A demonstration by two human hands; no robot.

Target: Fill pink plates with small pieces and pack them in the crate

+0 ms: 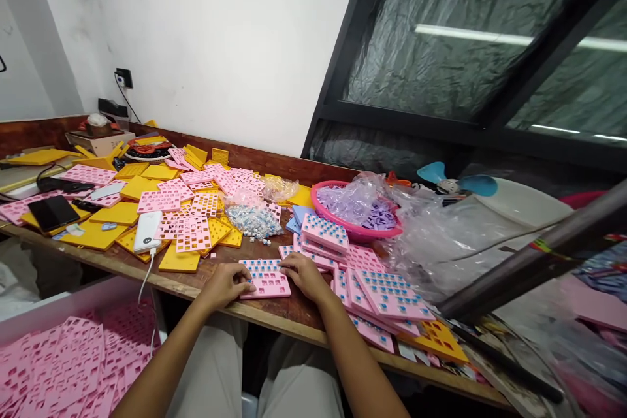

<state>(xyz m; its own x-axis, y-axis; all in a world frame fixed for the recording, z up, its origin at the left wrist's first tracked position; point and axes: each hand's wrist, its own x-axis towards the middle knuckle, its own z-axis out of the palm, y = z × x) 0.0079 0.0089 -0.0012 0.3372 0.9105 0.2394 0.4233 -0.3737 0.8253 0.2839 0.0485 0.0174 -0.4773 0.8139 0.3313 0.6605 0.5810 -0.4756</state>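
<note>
To seat the small pieces well, the pink plate is best kept flat on the table, braced at its sides so that it does not skid. Each piece probably wants to be squared over its opening and pressed straight down with even force; a slanted push could bend a leg or leave the piece sitting proud. Working along one row at a time makes a missed opening easy to spot, and fingers should stay off the pieces already in.

The plate lies at the lower centre of the frame, between the two hands. The left hand is half curled at its left side, thumb and fingers close together over the plate; whether they pinch a piece I cannot tell. The right hand is bent, fingertips gathered at the plate's upper right corner; I cannot tell if they grip anything.

The plate is pale pink and rectangular, with blue-topped pieces filling much of its upper part, while square openings show bare in the lower rows
</note>
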